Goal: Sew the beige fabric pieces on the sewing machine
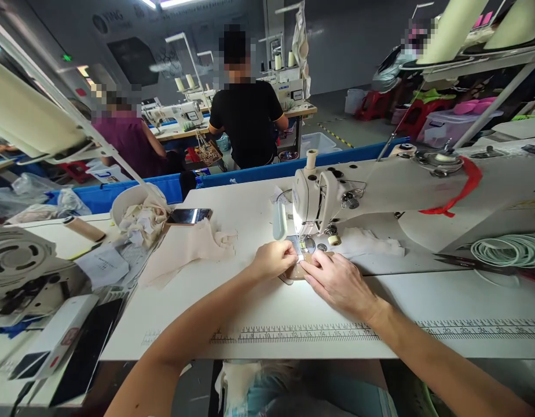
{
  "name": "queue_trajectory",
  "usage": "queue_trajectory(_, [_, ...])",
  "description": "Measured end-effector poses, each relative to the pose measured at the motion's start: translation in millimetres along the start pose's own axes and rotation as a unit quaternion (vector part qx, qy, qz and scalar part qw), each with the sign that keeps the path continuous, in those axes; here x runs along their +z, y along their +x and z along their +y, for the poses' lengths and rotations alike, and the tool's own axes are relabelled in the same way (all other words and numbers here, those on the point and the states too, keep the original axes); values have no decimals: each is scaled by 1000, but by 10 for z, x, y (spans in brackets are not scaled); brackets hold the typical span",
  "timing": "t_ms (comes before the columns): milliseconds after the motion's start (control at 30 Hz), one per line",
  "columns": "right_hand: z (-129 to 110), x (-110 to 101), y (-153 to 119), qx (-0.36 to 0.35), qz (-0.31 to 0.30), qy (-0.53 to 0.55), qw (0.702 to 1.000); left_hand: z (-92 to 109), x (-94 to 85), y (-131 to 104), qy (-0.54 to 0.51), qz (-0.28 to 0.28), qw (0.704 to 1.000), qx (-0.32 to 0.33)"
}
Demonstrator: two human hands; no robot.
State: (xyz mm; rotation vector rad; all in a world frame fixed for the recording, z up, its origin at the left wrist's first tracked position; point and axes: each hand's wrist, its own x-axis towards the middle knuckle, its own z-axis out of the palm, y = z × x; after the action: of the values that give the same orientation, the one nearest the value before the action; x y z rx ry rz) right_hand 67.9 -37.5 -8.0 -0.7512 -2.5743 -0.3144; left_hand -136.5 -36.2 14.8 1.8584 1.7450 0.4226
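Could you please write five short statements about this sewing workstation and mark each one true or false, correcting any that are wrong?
1. Both the left hand and the right hand are close to the needle area of the sewing machine. True.
2. The phone lies to the right of the right hand. False: it lies on the left side of the table, beside pale fabric.
3. Ruler markings run along the table's near edge. True.
4. The strip of cloth hanging on the sewing machine is blue. False: the strip is red.
5. The person in the black shirt faces the camera. False: that person's back is turned to it.
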Motion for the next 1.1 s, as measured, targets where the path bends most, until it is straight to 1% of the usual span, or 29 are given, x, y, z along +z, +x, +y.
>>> queue_trajectory(133, [-2, 35, -20, 20, -5, -2, 1000, 37, 64, -24, 36, 36, 999, -17])
queue_trajectory(233, [7, 35, -35, 29, 1, -1, 1000, 48, 97, -23, 46, 47, 998, -22])
queue_trajectory(467, [86, -18, -48, 67, -5, 46, 997, 103, 109, -2, 52, 48, 996, -51])
queue_trajectory(600, [111, -1, -60, 62, -16, 55, 996, 125, 113, 8, 58, 47, 995, -65])
queue_trajectory(733, [107, 47, -69, 67, -17, 58, 996, 127, 112, 2, 60, 44, 995, -66])
queue_trajectory(833, [105, 59, -64, 71, -36, 59, 995, 115, 105, 7, 59, 44, 995, -64])
queue_trajectory(900, [109, 53, -56, 59, -44, 56, 996, 107, 95, 14, 63, 39, 995, -61])
queue_trajectory(967, [109, 43, -43, 39, -41, 45, 997, 107, 85, 7, 82, 41, 995, -38])
queue_trajectory(1000, [106, 40, -36, 30, -38, 38, 998, 111, 84, -8, 101, 51, 993, -13])
queue_trajectory(1033, [101, 38, -28, 21, -36, 31, 999, 117, 88, -33, 126, 66, 990, 22])
queue_trajectory(1100, [82, 38, -11, 7, -34, 18, 999, 128, 116, -115, 177, 102, 972, 112])
